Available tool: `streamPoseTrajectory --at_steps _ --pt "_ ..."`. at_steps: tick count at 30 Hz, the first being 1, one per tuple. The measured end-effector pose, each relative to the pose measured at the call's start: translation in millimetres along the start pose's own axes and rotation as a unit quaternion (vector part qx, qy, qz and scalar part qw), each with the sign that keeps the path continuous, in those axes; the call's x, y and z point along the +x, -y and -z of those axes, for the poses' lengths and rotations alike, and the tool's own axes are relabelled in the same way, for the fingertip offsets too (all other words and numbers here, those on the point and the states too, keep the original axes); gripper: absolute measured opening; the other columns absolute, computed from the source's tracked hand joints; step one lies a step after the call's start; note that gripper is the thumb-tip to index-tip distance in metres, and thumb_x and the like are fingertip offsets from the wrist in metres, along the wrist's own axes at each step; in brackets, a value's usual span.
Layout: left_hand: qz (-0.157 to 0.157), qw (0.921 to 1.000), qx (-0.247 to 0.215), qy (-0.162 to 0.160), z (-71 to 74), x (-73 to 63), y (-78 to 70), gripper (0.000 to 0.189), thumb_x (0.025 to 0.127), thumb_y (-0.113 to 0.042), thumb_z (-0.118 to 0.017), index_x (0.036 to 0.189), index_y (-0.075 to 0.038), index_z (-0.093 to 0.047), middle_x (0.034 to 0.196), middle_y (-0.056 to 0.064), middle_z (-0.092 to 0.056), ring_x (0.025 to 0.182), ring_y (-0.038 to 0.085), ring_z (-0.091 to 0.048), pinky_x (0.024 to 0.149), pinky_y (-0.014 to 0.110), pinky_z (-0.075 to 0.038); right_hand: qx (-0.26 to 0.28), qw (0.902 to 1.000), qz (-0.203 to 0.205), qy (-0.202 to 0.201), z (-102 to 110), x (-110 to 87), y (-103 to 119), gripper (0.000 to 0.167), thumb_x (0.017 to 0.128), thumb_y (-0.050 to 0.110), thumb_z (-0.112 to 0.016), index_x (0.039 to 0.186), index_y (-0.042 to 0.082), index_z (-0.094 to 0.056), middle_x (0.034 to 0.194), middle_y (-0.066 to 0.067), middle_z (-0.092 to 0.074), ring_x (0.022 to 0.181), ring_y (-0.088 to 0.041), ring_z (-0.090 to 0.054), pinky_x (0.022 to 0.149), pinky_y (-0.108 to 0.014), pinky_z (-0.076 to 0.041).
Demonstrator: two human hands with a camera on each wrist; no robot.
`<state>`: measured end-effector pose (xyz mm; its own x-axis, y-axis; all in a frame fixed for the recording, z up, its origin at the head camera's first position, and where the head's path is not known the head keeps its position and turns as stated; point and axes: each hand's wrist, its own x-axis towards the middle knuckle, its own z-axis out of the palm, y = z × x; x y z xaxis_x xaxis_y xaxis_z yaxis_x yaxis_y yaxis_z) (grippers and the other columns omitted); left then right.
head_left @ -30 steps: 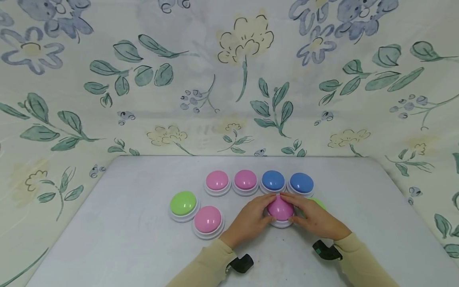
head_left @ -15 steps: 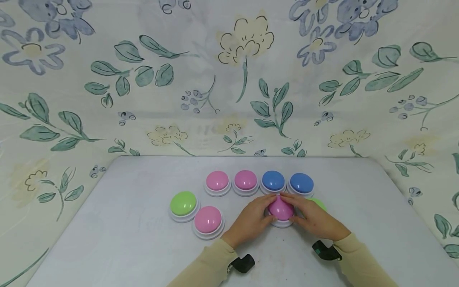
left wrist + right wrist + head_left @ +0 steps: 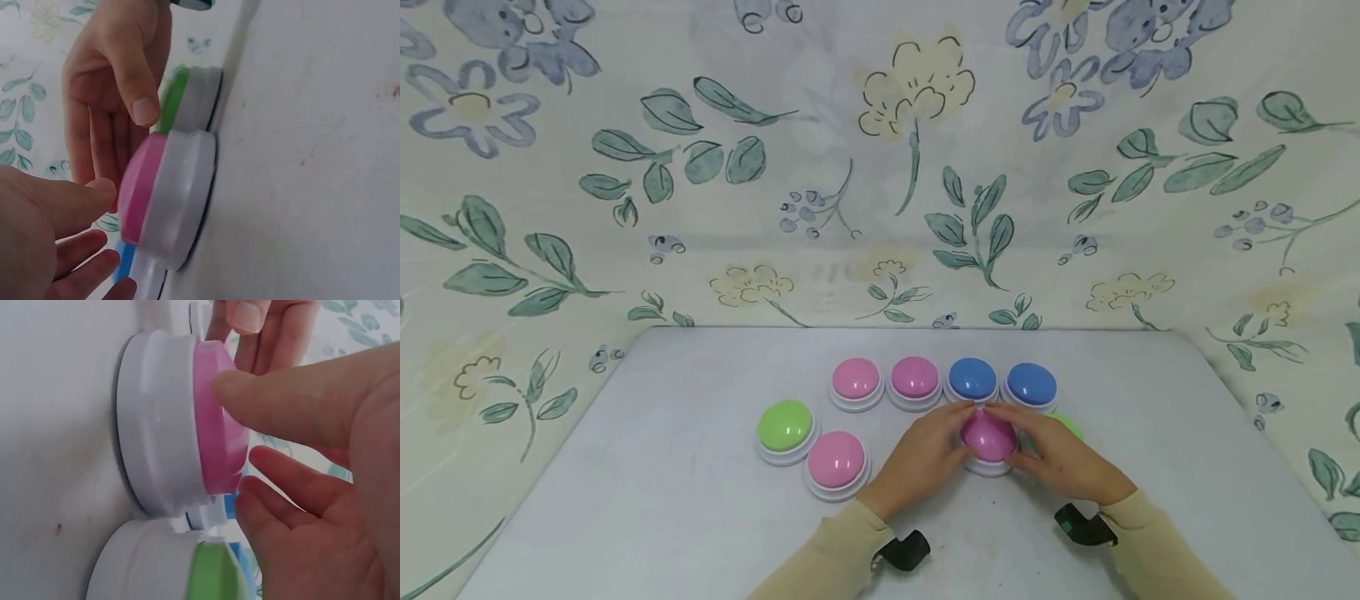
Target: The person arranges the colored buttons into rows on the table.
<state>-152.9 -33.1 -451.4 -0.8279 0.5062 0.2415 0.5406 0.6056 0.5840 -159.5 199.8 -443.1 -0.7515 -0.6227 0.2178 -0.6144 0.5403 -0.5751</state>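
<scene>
A pink dome button on a white base [image 3: 988, 440] stands on the white table [image 3: 655, 517], framed by both hands. My left hand [image 3: 916, 465] curves loosely along its left side, index fingertip at the far edge and thumb near the front. Mirroring it on the right is my right hand [image 3: 1070, 460], partly covering a green button [image 3: 1065, 424]. In the right wrist view the right thumb overlaps the pink dome [image 3: 219, 431], with the other fingers spread apart. The left thumb tip is close beside the dome [image 3: 142, 187] in the left wrist view.
Behind the hands runs a row of two pink buttons [image 3: 914, 378] and two blue buttons [image 3: 972, 379]. To the left stand a green button [image 3: 784, 426] and another pink button [image 3: 836, 459]. A flower-patterned cloth [image 3: 820, 283] hangs behind the table.
</scene>
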Motion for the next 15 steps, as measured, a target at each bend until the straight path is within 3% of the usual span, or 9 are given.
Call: streamPoseTrajectory --at_steps 7,15 --pt "0.006 0.9999 -0.014 -0.005 22.7 -15.0 0.0 0.047 0.099 -0.015 -0.063 0.144 -0.005 -0.054 0.148 0.007 -0.053 0.139 0.026 -0.046 0.115 0.044 -0.039 -0.004 0.9995 0.007 -0.03 0 1.8 10 0.067 0.083 0.003 -0.08 0.143 0.006 -0.052 0.147 -0.014 -0.053 0.136 -0.041 -0.046 0.104 -0.057 -0.044" --pt "0.014 0.9993 0.005 -0.035 44.7 -39.0 14.6 0.045 0.098 -0.013 -0.064 0.141 -0.004 -0.056 0.146 0.008 -0.055 0.137 0.027 -0.048 0.113 0.045 -0.04 0.005 0.997 0.013 -0.076 -13 9.9 28 0.055 0.084 0.001 -0.079 0.136 0.005 -0.06 0.139 -0.014 -0.06 0.128 -0.038 -0.055 0.097 -0.055 -0.052"
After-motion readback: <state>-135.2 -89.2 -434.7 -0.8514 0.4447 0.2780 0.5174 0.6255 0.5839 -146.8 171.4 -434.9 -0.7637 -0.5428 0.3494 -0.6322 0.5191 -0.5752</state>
